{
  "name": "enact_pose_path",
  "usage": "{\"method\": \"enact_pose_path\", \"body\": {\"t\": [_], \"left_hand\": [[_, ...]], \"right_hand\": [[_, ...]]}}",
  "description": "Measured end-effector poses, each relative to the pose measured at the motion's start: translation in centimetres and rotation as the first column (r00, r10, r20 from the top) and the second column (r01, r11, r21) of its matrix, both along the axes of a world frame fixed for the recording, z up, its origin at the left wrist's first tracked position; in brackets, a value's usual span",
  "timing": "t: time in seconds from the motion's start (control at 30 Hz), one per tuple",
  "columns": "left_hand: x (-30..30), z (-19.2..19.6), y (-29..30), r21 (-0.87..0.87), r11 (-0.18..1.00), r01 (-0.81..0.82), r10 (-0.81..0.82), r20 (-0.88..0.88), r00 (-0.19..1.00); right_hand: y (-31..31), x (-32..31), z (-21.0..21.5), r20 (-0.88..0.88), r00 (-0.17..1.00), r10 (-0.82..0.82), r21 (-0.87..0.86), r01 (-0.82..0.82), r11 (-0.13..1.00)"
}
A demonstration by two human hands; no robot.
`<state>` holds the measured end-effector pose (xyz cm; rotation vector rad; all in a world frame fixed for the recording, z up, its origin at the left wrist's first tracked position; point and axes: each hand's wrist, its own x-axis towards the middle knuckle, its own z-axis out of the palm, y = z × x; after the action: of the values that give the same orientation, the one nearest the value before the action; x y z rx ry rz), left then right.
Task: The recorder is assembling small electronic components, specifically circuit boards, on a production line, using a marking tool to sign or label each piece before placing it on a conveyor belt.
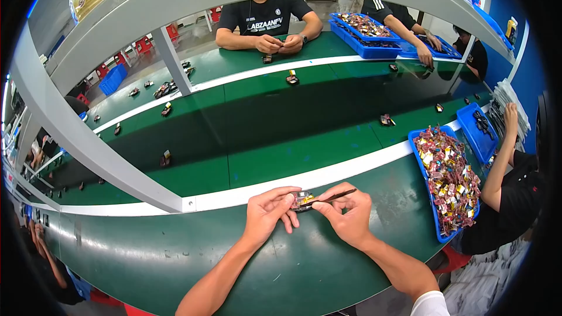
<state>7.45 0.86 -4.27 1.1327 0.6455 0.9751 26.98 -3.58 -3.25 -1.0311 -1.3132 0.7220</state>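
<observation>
My left hand pinches a small dark round part with a bit of yellow on it, just above the green work surface. My right hand grips a thin dark stick-like tool, and its near end touches the part. Both forearms come in from the lower edge.
A blue tray heaped with small red and yellow parts sits at my right, next to a person in black. A green conveyor belt carries scattered small parts. Across it a person in a black shirt works; more blue trays stand at the far right.
</observation>
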Motion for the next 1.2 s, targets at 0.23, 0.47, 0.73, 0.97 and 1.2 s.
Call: {"method": "enact_pose_path", "body": {"t": [0.23,0.47,0.73,0.97,1.2], "left_hand": [[0.0,-0.2,0.0,0.024,0.999,-0.033,0.033,0.012,0.999],[-0.1,-0.3,0.0,0.010,1.000,-0.008,0.008,0.004,1.000],[0.1,-0.1,0.0,0.009,0.999,-0.038,0.038,0.011,0.999],[0.2,-0.3,-0.1,-0.012,1.000,-0.029,0.028,-0.026,0.999],[0.1,-0.3,0.0,-0.023,0.997,-0.067,0.067,0.000,0.998]], "right_hand": [[0.1,0.0,-0.2,0.055,0.998,-0.004,0.021,0.003,1.000],[0.1,0.0,-0.2,0.081,0.997,0.004,0.018,-0.006,1.000],[0.1,0.1,0.0,0.100,0.995,0.031,0.018,-0.032,0.999],[0.1,0.4,1.0,0.306,0.951,0.037,0.107,-0.073,0.992],[-0.2,0.0,0.9,0.233,0.971,-0.045,0.141,0.013,0.990]]}}
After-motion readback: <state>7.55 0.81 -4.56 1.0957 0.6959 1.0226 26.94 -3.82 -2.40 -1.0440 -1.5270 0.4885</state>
